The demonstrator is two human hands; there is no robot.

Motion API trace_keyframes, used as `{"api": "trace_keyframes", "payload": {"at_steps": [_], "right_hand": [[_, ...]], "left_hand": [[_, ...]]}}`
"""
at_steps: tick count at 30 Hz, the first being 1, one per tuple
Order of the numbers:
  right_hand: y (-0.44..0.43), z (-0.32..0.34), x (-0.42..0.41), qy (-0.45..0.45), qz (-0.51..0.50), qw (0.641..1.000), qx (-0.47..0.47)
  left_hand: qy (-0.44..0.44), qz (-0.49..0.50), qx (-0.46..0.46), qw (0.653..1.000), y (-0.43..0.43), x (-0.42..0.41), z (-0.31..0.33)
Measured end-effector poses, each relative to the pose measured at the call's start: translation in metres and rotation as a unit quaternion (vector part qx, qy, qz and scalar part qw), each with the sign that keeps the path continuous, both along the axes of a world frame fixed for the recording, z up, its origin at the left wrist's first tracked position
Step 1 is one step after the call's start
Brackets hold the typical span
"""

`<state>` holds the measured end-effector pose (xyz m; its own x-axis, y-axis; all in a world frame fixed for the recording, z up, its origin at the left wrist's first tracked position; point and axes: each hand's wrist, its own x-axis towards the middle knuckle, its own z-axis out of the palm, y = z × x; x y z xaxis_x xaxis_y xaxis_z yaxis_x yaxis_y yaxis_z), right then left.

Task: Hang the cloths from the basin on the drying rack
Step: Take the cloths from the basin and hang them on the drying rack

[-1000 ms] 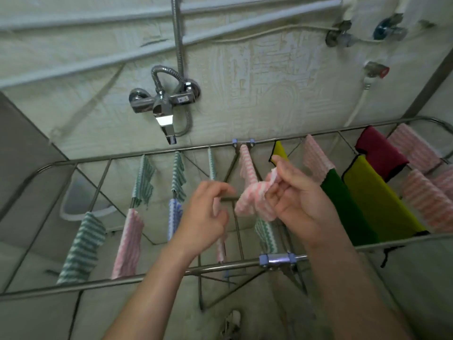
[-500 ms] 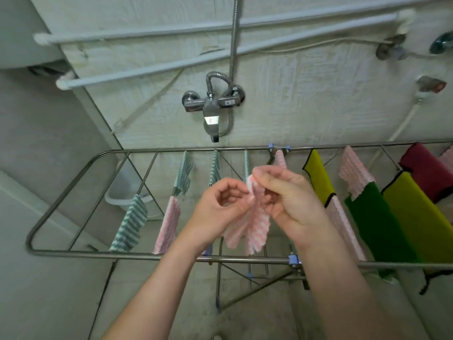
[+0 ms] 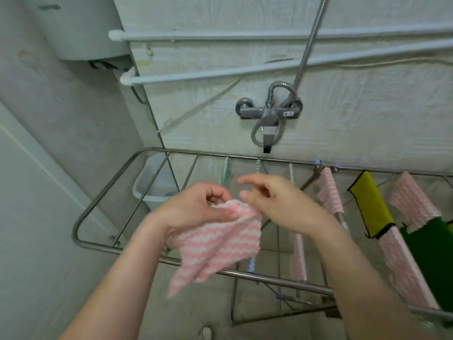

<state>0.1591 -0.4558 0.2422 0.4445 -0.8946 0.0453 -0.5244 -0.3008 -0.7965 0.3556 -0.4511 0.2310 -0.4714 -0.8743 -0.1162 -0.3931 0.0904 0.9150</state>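
two hands, one pink striped cloth [image 3: 220,244] held, one drying rack [image 3: 282,279], one basin [image 3: 147,182]. cloth pinched by left hand [image 3: 196,212] fingers [image 3: 217,192] above rack; right hand [image 3: 282,204] fingers [image 3: 247,179] loose, touching its top edge. earlier bunched between both hands.

The drying rack [image 3: 282,278] runs left to right below the wall tap [image 3: 269,114]. The basin [image 3: 147,190] sits beyond its far-left corner. Hung cloths [image 3: 414,200] fill the right rails. Nearer, the left hand [image 3: 196,207] holds a cloth [image 3: 220,241] above the rack's left half, with the right hand [image 3: 277,202] just beside it.
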Motion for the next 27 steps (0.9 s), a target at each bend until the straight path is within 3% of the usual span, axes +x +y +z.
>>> {"api": "trace_keyframes", "payload": {"at_steps": [3, 5, 8, 10, 11, 12, 14, 16, 18, 22, 25, 27], "right_hand": [[-0.018, 0.012, 0.029, 0.257, 0.06, 0.963, -0.043], [-0.03, 0.015, 0.05, 0.323, 0.074, 0.937, -0.11], [-0.054, 0.007, 0.078, 0.254, 0.046, 0.959, -0.113], [-0.068, 0.002, 0.086, 0.081, -0.002, 0.996, -0.02], [-0.068, 0.0, 0.084, -0.032, -0.025, 0.998, 0.057], [-0.071, -0.002, 0.088, -0.145, -0.036, 0.979, 0.142], [-0.082, -0.012, 0.103, -0.342, -0.06, 0.892, 0.29], [-0.093, -0.025, 0.122, -0.436, -0.122, 0.819, 0.353], [-0.1, -0.036, 0.137, -0.447, -0.186, 0.797, 0.361], [-0.118, -0.052, 0.162, -0.381, -0.281, 0.827, 0.304], [-0.131, -0.064, 0.173, -0.265, -0.297, 0.883, 0.25], [-0.137, -0.072, 0.176, -0.238, -0.296, 0.892, 0.243]], "left_hand": [[-0.123, -0.075, 0.013, 0.989, -0.024, 0.051, 0.008], [-0.153, -0.097, 0.02, 0.983, -0.038, 0.078, 0.01], [-0.152, -0.091, 0.001, 0.984, -0.066, 0.122, 0.007], [-0.073, -0.055, -0.018, 0.996, -0.082, 0.145, 0.002], [-0.004, -0.038, -0.019, 0.999, -0.084, 0.15, -0.002], [0.089, -0.022, 0.009, 0.996, -0.09, 0.158, -0.009], [0.257, 0.0, 0.085, 0.963, -0.103, 0.173, -0.021], [0.342, 0.031, 0.145, 0.928, -0.114, 0.18, -0.032], [0.38, 0.077, 0.174, 0.905, -0.119, 0.179, -0.043], [0.422, 0.205, 0.217, 0.856, -0.134, 0.176, -0.059], [0.396, 0.237, 0.211, 0.862, -0.143, 0.178, -0.069], [0.342, 0.234, 0.206, 0.886, -0.148, 0.185, -0.072]]}}
